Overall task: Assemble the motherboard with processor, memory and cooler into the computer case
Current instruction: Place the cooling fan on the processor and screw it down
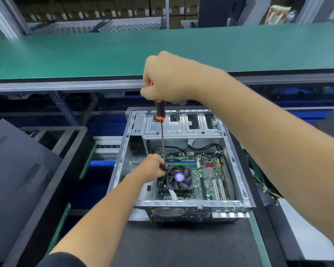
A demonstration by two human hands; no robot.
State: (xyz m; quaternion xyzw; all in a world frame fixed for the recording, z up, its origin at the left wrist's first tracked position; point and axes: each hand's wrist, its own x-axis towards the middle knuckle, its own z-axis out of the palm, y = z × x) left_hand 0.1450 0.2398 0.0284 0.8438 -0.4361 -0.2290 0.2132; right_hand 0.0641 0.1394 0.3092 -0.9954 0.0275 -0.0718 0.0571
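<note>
The right hand (pixel 168 79) has its grip wrapped round the orange-and-black handle of a screwdriver (pixel 160 112), held upright with the handle's top hidden inside the fist. From that grip the thin shaft runs straight down to the far-left corner of the cooler (pixel 179 178). There the left hand (pixel 150 167) has its grip pinched round the shaft just above the tip, fingers curled against the fan frame; the tip itself is hidden behind the fingertips.

The cooler, a dark fan with a purple hub label, sits on the green motherboard (pixel 208 182), which lies flat in the bottom of the open computer case (pixel 237 168). Just beyond the left grip, memory slots (pixel 181 163) run across the board in blue and green strips. Farther from the hands, black cables (pixel 206 147) loop under the metal drive bays at the case's far end. The case rests on a dark desk (pixel 181 245). Left of the left forearm lies a black side panel (pixel 17 170) with vent holes. Beyond the right grip stretches a green conveyor belt (pixel 66 54).
</note>
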